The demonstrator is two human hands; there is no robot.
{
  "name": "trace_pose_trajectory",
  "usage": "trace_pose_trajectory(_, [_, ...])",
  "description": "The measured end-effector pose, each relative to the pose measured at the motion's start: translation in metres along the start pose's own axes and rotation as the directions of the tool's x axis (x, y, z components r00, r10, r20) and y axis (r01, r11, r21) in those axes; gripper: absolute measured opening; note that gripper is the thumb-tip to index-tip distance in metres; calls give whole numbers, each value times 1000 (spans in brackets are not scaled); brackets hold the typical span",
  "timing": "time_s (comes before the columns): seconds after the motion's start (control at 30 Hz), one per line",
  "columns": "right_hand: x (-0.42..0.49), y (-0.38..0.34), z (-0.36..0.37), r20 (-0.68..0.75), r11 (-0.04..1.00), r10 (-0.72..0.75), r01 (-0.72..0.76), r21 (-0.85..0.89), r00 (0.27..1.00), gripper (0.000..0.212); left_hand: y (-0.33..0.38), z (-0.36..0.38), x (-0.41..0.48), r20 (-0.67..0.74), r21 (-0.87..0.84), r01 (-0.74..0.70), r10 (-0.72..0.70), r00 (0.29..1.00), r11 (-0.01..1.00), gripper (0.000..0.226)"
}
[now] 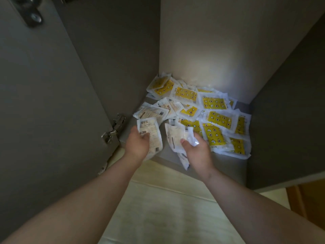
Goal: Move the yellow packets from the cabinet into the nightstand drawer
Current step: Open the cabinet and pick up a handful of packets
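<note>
The packets [213, 102] are thin plastic film, glossy and crinkled, with clear sealed edges around printed faces. The cabinet [202, 50] boards are smooth and matt, like laminate. The hinge [112, 129] is bright bare metal. The floor [167, 208] is smooth with a faint sheen. A panel [307, 199] at right looks like varnished wood.

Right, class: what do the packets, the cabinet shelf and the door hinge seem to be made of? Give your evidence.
The packets: probably thin plastic film; glossy, crinkled, with translucent white edges. The cabinet shelf: likely laminated board, though unsure; flat matte grey, no visible grain. The door hinge: metal; silvery with bright highlights.
</note>
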State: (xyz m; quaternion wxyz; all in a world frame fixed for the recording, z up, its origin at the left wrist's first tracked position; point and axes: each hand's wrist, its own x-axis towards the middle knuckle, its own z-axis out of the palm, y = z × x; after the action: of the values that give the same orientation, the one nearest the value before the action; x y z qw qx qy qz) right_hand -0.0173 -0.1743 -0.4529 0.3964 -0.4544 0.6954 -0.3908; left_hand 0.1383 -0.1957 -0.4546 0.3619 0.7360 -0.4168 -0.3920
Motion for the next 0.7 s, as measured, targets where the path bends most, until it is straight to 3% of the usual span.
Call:
trace_pose_trajectory(0.1, [1,-10,5,-74,970,77,-57,236,994,32,4,5,5,-19,-196,262,-271,963,945,29])
trace_pose_trajectory(0.13, [1,-10,7,-100,976,52,-29,216,994,35,5,5,4,17,-226,353,-358,933,908,30])
trace_pose_trajectory(0.2, [0,-10,9,-93,994,-74,80,69,993,37,13,4,-2,234,-321,522,-468,852,790,27])
trace_pose_trajectory(0.27, [-6,-12,11,14,984,-179,179,-25,984,38,24,2,-10,495,-456,637,-418,762,621,37])
trace_pose_trajectory(0.33, [-15,-12,16,173,958,-254,272,-89,952,35,30,1,-13,603,-529,663,-315,733,530,63])
trace_pose_trajectory(0.4, [-22,-11,21,259,902,-361,406,-147,896,30,33,-2,-11,595,-544,626,-269,758,559,71])
trace_pose_trajectory(0.5, [-25,-14,22,372,848,-414,501,-175,831,39,26,-10,-11,615,-453,612,-269,741,648,56])
trace_pose_trajectory(0.63, [-26,-16,19,512,887,-331,447,-117,793,66,14,-19,-12,559,-416,624,-355,749,661,33])
trace_pose_trajectory(0.7, [-26,-15,19,544,896,-280,419,-148,791,66,13,-21,-13,547,-427,620,-358,757,658,32])
